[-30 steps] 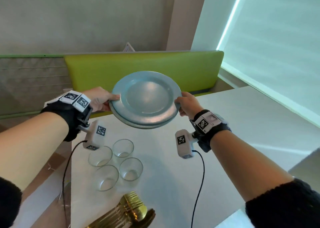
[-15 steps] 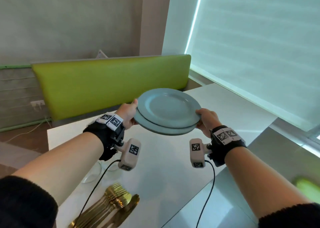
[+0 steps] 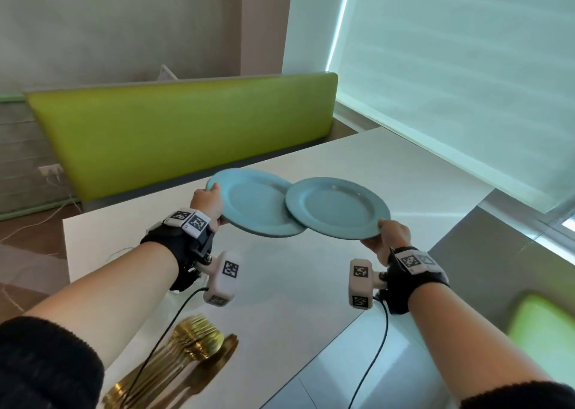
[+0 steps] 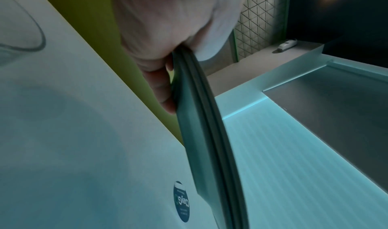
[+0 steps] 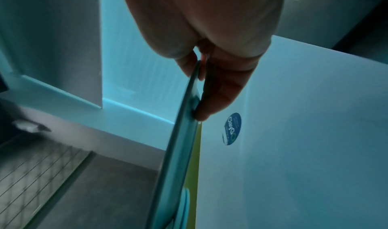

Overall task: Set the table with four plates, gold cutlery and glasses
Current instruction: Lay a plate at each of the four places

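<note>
Two light blue plates hang level above the white table [image 3: 280,299]. My left hand [image 3: 214,204] grips the left plate [image 3: 252,206] by its near-left rim, thumb on top. My right hand [image 3: 386,232] pinches the near-right rim of the right plate [image 3: 337,207], whose left edge lies over the left plate's right edge. In the left wrist view the rim [image 4: 195,100] in my fingers shows as a double edge; whether that is one plate or two I cannot tell. A pile of gold cutlery [image 3: 189,355] lies at the near left. One glass [image 4: 40,38] shows beside my left hand.
A green bench back [image 3: 186,128] runs along the table's far side. A green seat [image 3: 541,324] sits at the lower right, beyond the table's right edge. A blinded window [image 3: 466,81] fills the right. A round blue sticker [image 5: 232,129] is on the tabletop.
The plates, held as one stack by both hands, have come apart: my right hand has drawn the top plate to the right. My view has turned right and the glasses are now behind my left arm.
</note>
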